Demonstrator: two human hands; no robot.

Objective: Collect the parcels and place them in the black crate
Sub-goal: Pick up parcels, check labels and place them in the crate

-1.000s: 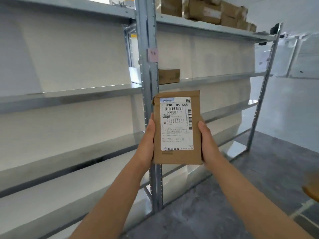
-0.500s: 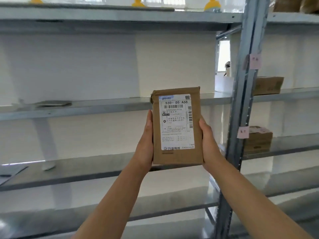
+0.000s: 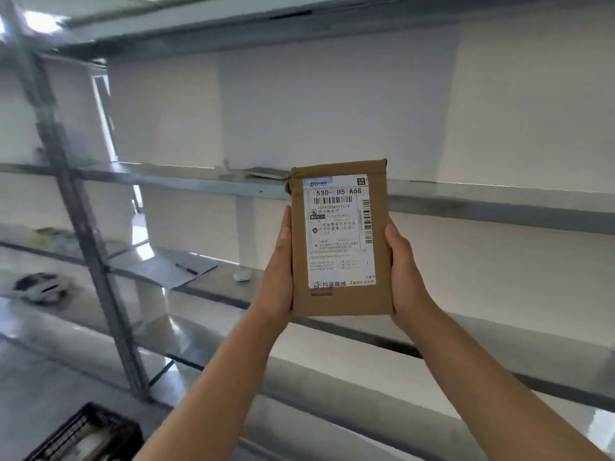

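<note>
Head view: a brown parcel point(image 3: 339, 237) is held upright in the air in front of a metal rack point(image 3: 499, 207), a little right of the picture's middle. The left hand point(image 3: 278, 271) grips its left long edge and the right hand point(image 3: 404, 274) grips its right long edge. On each side the thumb lies along the front of the edge and the fingers go behind the parcel, out of sight. The hands are apart, with the parcel clamped between them, and both forearms reach up from the bottom of the picture. A white label point(image 3: 339, 231) covers most of the parcel's front, with barcodes and the print "530- D5 A68" near its top. The parcel's top left corner is slightly crumpled.

The black crate point(image 3: 90, 437) stands on the floor at the lower left corner, well apart from the parcel and below it. Only part of it is in frame, and what lies in it is too blurred to tell. Beyond it rises a grey post point(image 3: 86, 234) of the rack. On the shelf behind the left hand lies a sheet of paper point(image 3: 166, 267) with a pen point(image 3: 186, 268) on it, and a small white thing point(image 3: 242, 275) lies just to its right. On the shelf above, a flat grey thing point(image 3: 266, 172) lies just left of the parcel's top. Far left, a blurred black-and-white thing point(image 3: 41, 287) sits on a shelf.
</note>
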